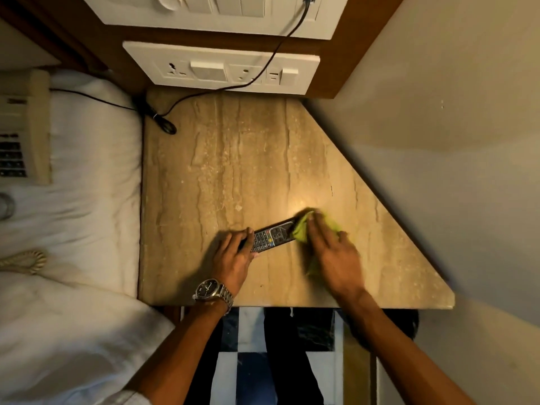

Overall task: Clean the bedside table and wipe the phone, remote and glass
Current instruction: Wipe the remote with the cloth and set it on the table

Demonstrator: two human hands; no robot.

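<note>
A dark remote (270, 236) with many buttons lies on the beige marble bedside table (239, 159), near its front edge. My left hand (233, 257) grips the remote's near end and holds it down. My right hand (333, 252) presses a yellow-green cloth (301, 229) onto the remote's far end; the hand is blurred. A cream desk phone (20, 133) rests on the white bed at the left, with its coiled cord (24, 260) below it. A clear glass (5, 206) shows partly at the left frame edge, on the bed.
A black cable (271, 57) runs from the white wall socket panel (222, 68) to a coil at the table's back left corner (163, 124). A beige wall (438, 141) borders the table's slanted right edge. White bedding (87, 171) lies left.
</note>
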